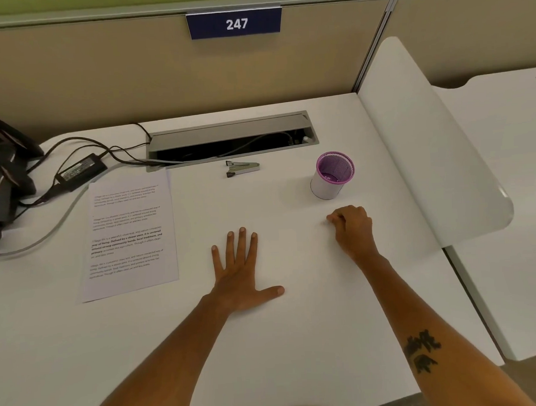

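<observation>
My left hand [240, 273] lies flat on the white desk [295, 338], palm down, fingers spread and straight. My right hand [351, 227] rests on the desk further right with its fingers curled under; nothing shows inside it. Just beyond it stands a purple mesh pen cup [332, 174], which looks empty. A small stapler [242, 168] lies near the desk's back, in front of the cable tray. A printed sheet of paper [129, 235] lies to the left of my left hand.
An open grey cable tray [231, 140] is set in the desk's back. A black power adapter [80, 171] and cables lie at back left beside dark equipment [4, 169]. A white divider panel [425, 142] bounds the right side. A sign reads 247 [234, 23].
</observation>
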Demonstrator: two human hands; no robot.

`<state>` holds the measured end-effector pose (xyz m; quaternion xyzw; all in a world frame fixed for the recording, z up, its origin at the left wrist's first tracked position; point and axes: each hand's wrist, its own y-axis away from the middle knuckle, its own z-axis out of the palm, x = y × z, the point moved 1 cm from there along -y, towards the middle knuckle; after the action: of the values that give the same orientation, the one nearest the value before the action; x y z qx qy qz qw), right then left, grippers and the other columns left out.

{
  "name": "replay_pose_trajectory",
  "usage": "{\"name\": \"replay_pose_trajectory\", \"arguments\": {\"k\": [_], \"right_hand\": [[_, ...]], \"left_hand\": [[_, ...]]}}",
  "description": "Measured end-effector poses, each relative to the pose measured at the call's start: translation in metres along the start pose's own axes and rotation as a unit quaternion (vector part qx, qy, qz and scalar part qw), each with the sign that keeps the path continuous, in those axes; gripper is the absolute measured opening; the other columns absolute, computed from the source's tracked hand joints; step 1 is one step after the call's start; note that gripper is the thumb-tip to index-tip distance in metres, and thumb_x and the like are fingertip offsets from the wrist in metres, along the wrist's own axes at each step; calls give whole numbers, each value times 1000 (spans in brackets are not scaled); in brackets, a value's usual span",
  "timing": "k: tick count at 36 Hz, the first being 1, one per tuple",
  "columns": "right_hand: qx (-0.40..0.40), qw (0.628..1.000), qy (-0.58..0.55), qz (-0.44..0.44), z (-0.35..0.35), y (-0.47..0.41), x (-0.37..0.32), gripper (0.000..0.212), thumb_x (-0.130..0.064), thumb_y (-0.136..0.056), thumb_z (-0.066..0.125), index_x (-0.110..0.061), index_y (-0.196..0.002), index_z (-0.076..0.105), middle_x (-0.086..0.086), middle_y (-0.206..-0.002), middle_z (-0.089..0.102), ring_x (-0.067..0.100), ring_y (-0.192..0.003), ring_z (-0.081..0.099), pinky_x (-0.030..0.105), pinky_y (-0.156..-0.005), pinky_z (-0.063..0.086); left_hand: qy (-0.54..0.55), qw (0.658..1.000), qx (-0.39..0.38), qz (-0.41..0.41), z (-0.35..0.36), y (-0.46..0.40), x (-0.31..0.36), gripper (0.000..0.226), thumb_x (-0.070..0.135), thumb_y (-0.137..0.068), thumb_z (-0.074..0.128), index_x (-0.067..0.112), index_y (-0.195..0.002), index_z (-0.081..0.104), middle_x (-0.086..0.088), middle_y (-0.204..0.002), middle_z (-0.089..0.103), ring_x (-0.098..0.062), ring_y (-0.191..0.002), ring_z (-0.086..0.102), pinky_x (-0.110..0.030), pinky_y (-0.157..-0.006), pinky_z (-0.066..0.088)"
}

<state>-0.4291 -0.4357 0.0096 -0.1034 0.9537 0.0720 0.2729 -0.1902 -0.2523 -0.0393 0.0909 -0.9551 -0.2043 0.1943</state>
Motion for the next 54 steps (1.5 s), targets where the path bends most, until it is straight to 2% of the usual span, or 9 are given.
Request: {"name": "replay_pose_trajectory", "arguments": {"k": [4,7,10,17,27,41,45,49,54], "right_hand": [[33,997,-75,4,-27,-8,-8,21,-12,-99,66,-1,-84,75,14,-87,77,32,-86,69,40,-79,54],[65,993,-92,-20,-50,-15,-18,24,-14,-98,68,0,-79,71,10,-76,71,1,-73,63,8,-66,44],[90,990,-102,-26,-68,-29,-27,19,-21,-99,68,-9,-86,72,-6,-76,65,3,-71,54,-2,-67,37],[101,990,-101,-19,-81,-68,-42,19,-21,-99,67,-6,-91,75,9,-90,76,18,-80,63,26,-75,46],[121,989,-81,-31,-80,-82,-45,15,-17,-85,84,-3,-92,84,15,-83,81,29,-75,75,40,-77,63],[127,989,-72,-31,-80,-78,-44,7,-6,-87,80,-9,-92,83,7,-91,81,14,-76,67,13,-72,50],[177,979,-96,-31,-76,-60,-40,8,-14,-92,74,-10,-93,81,6,-89,79,20,-79,69,24,-76,54],[213,970,-106,-54,-52,-19,-28,7,-12,-94,74,-5,-94,77,8,-88,73,18,-73,63,6,-74,43],[122,992,8,14,0,31,1,33,-28,-96,72,-16,-126,72,8,-124,66,35,-115,59,48,-91,51]], "left_hand": [[-2,1000,-3,-1,0,0,0,145,112,-61,31,31,-156,-43,3,-161,-56,-24,-148,-54,-67,-120,-29],[-2,1000,-3,-1,0,0,0,145,112,-60,30,31,-156,-43,3,-161,-55,-24,-148,-54,-67,-120,-29],[-1,1000,0,0,0,0,0,145,112,-60,31,32,-156,-43,3,-161,-55,-24,-148,-54,-66,-120,-29],[-3,1000,-1,0,1,-1,0,145,113,-60,30,32,-154,-44,3,-161,-56,-24,-148,-54,-67,-121,-28],[3,1000,-4,4,0,0,-1,146,114,-59,29,31,-156,-43,3,-161,-56,-24,-147,-55,-67,-120,-29],[2,1000,0,4,0,0,-1,146,113,-60,32,31,-156,-43,3,-161,-55,-23,-147,-54,-65,-119,-32],[2,1000,-1,4,-1,0,-1,146,113,-59,30,31,-156,-43,3,-161,-56,-23,-147,-54,-64,-119,-32],[2,1000,2,4,0,0,-1,146,113,-59,30,31,-156,-43,3,-161,-55,-24,-147,-54,-64,-118,-33],[1,1000,3,1,0,0,-1,146,113,-59,30,30,-157,-41,3,-162,-54,-24,-148,-53,-65,-119,-31]]}}
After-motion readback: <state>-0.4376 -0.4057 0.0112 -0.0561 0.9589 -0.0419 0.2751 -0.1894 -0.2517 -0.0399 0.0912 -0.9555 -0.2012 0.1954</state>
